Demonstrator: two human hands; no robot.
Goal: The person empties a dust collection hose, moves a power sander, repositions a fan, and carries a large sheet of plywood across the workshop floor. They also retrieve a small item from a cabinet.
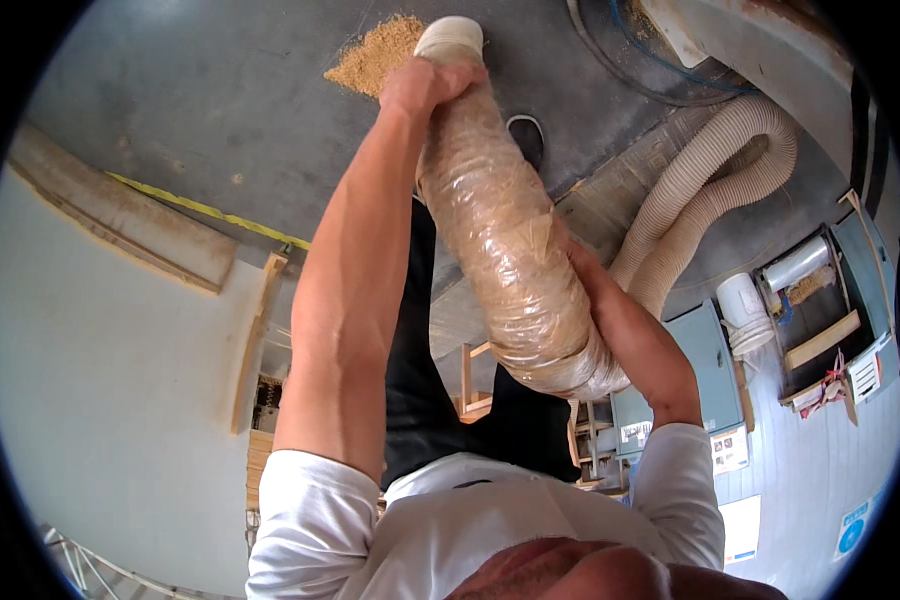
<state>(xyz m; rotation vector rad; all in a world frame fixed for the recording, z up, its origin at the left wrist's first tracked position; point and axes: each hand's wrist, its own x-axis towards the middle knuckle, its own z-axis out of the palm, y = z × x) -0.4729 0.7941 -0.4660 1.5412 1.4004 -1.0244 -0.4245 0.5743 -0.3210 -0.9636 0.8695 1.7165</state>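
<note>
The left grip (438, 84), just right of the sawdust pile (375, 58), is closed around the film-wrapped hose (500, 235) near its pale end (451, 38). From there the hose runs away from the pile, bending rightward toward the person's body. It looks light for its bulk, soft and springy, its slick, creased film liable to slide or tear; the pale end seems a firm hold, with a palm under the middle against sagging. Farther right of the pile, the right grip (585, 268) lies against the hose's side, fingers hidden, so I cannot tell whether it is clenched. Farthest right of the pile loops a bare ribbed hose (676, 173).
</note>
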